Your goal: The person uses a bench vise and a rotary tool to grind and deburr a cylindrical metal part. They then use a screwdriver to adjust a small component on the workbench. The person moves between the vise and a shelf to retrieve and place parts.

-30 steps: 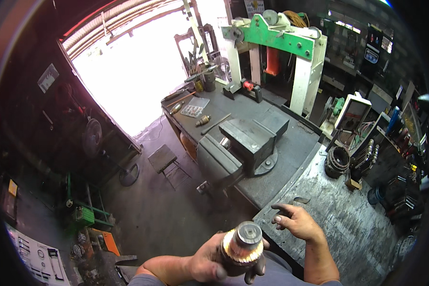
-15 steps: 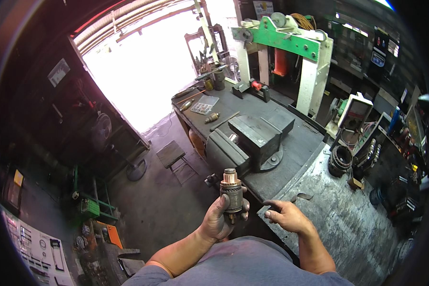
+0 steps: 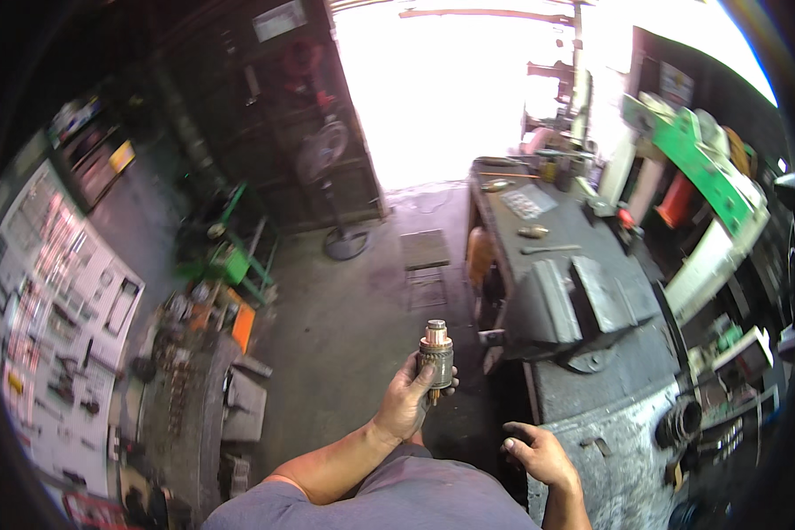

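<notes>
My left hand [image 3: 402, 402] is wrapped round a motor armature [image 3: 435, 355] and holds it upright in front of my body. Its copper commutator end and short shaft point up; the dark, grooved core sits between thumb and fingers. Off to the right, my right hand [image 3: 543, 455] hangs beside the near edge of the metal-topped bench [image 3: 574, 433]. Its thumb and forefinger are apart, the other fingers partly hidden, and I see nothing in it. Beyond that hand, a large bench vise [image 3: 548, 305] is mounted on the dark workbench [image 3: 623, 375].
A small stool [image 3: 425, 250] stands on the floor ahead, left of the workbench. A pedestal fan [image 3: 344, 245] is by the dark door. On the left are a cluttered bench [image 3: 181, 406] and a white tool board [image 3: 40, 353]. At right rises a green and white press frame [image 3: 693, 163].
My view has swung left, so the vise and press now sit further right and the tool board shows more. The armature stays in my left hand; my right hand is lower.
</notes>
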Demonstrator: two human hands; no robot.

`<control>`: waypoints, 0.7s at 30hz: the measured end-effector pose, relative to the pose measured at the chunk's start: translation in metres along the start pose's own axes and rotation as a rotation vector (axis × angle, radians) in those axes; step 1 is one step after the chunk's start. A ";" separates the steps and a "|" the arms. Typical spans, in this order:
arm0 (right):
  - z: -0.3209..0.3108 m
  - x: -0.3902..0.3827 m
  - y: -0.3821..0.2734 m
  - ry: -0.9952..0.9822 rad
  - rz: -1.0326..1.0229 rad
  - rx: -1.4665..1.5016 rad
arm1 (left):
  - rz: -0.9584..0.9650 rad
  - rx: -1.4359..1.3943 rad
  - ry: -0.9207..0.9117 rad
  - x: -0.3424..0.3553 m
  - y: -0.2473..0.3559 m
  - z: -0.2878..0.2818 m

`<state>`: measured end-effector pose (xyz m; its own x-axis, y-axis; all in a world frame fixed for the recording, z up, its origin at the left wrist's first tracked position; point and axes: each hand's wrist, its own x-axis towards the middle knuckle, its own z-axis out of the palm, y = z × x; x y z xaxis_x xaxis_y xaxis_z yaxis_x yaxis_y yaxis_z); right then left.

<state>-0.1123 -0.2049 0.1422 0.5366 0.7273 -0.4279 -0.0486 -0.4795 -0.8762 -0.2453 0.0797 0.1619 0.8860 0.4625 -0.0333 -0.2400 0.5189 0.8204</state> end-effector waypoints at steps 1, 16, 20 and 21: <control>0.007 0.009 -0.005 -0.040 0.000 -0.025 | 0.037 0.060 0.076 -0.003 0.004 -0.013; 0.240 0.220 -0.161 -0.673 -0.363 -0.692 | 0.281 0.036 0.863 -0.150 0.051 -0.241; 0.338 0.248 -0.212 -0.880 -0.430 -0.791 | 0.391 -0.075 1.089 -0.216 0.055 -0.271; 0.361 0.250 -0.220 -0.911 -0.465 -0.826 | 0.437 -0.099 1.140 -0.231 0.054 -0.274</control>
<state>-0.2717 0.2598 0.1482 -0.4095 0.8174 -0.4052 0.6864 -0.0165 -0.7270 -0.5718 0.1981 0.0572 -0.1193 0.9505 -0.2870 -0.5032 0.1914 0.8427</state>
